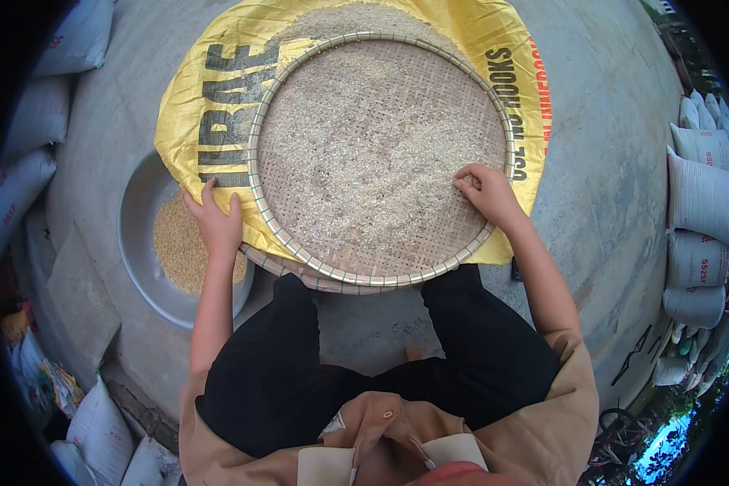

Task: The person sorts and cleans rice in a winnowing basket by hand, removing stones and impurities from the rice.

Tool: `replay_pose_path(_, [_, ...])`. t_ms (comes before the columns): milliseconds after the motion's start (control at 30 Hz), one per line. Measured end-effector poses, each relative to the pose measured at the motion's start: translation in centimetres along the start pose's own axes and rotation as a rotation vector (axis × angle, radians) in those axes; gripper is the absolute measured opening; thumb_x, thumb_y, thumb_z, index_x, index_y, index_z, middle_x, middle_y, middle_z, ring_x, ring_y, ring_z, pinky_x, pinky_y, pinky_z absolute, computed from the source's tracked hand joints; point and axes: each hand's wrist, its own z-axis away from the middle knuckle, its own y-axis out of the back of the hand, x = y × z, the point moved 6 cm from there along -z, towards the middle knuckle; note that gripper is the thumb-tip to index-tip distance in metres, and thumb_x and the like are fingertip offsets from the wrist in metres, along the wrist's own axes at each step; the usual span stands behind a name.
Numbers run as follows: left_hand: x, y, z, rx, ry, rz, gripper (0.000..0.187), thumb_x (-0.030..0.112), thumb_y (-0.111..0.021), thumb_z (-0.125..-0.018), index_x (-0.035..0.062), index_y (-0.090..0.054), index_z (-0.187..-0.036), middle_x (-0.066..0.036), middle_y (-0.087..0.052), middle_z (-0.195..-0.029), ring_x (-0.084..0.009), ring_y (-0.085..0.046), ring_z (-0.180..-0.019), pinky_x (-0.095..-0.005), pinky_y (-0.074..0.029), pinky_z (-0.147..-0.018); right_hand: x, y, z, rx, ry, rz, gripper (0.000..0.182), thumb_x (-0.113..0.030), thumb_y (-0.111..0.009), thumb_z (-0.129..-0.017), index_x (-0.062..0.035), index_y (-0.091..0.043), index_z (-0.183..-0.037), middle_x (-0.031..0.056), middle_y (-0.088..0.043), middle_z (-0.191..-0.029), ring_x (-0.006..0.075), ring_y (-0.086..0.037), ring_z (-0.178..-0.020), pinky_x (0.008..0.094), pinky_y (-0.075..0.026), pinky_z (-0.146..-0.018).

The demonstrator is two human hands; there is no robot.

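Note:
A round woven bamboo tray [364, 257] with a green-stitched rim lies in front of my knees, pale grain [356, 154] spread thinly over it. My right hand [486, 193] is over the tray's right side, thumb and fingertips pinched together close to the grain. Whatever is between those fingertips is too small to make out. My left hand [217, 220] has its fingers spread on the yellow sack [194, 105] left of the tray. Beside it stands a metal basin [142, 271] of golden-brown grain [182, 243], partly covered by my forearm.
Under the tray, the rim of a second woven tray [287, 269] shows. More pale grain [364, 18] lies on the sack's far end. Full white sacks are stacked left [36, 113] and right [701, 194] on the concrete floor [607, 162]. Bicycles [620, 437] stand at lower right.

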Motion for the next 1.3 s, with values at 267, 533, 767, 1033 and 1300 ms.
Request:
replay_pose_path(267, [-0.1, -0.2, 0.0, 0.011, -0.016, -0.002, 0.051, 0.024, -0.062, -0.080, 0.0057, -0.046, -0.125, -0.031, -0.010, -0.143, -0.0469, -0.023, -0.131, -0.0442, -0.032, -0.103, -0.1, -0.4, -0.3, -0.007, -0.009, 0.042, 0.017, -0.019, -0.068, -0.078, -0.0073, -0.064, -0.089, 0.0111, -0.061, -0.069, 0.0239, -0.060, -0.065, 0.0344, -0.047, -0.061])
replay_pose_path(533, [-0.2, -0.2, 0.0, 0.008, -0.011, -0.017, 0.050, 0.025, -0.063, -0.080, 0.0073, -0.047, -0.124, -0.030, -0.009, -0.143, -0.0467, -0.025, -0.130, -0.0440, -0.035, -0.101, -0.3, -0.3, -0.2, -0.019, 0.002, 0.038, 0.015, -0.019, -0.067, -0.079, -0.0067, -0.062, -0.086, 0.0104, -0.058, -0.066, 0.0233, -0.058, -0.062, 0.0348, -0.045, -0.058])
replay_pose_path(767, [0.0, 0.0, 0.0, 0.010, -0.010, -0.006, 0.049, 0.024, -0.063, -0.080, 0.0068, -0.047, -0.123, -0.030, -0.009, -0.143, -0.0468, -0.025, -0.130, -0.0439, -0.034, -0.101, 1.8, -0.1, -0.9, -0.015, -0.051, -0.347, 0.012, -0.012, -0.062, -0.083, -0.0024, -0.056, -0.085, -0.0044, -0.037, -0.055, 0.0071, -0.034, -0.049, 0.0234, -0.031, -0.047])
replay_pose_path(1033, [-0.3, -0.2, 0.0, 0.001, -0.014, 0.002, 0.048, 0.019, -0.061, -0.079, 0.0072, -0.047, -0.124, -0.030, -0.009, -0.143, -0.0466, -0.025, -0.130, -0.0432, -0.035, -0.101, 0.2, -1.0, 0.0, -0.320, -0.094, -1.653, 0.022, -0.028, -0.043, -0.092, -0.0080, -0.050, -0.087, -0.0020, -0.039, -0.061, 0.0130, -0.040, -0.052, 0.0299, -0.039, -0.057])
replay_pose_path(1300, [-0.2, -0.2, 0.0, 0.004, -0.018, -0.008, 0.049, 0.021, -0.061, -0.079, 0.0073, -0.047, -0.124, -0.030, -0.008, -0.143, -0.0469, -0.025, -0.130, -0.0436, -0.035, -0.101, 2.1, -1.8, -0.9, -0.275, -0.345, -1.393, 0.027, -0.029, -0.040, -0.097, -0.0080, -0.053, -0.086, -0.0017, -0.040, -0.059, 0.0108, -0.038, -0.051, 0.0271, -0.038, -0.058])
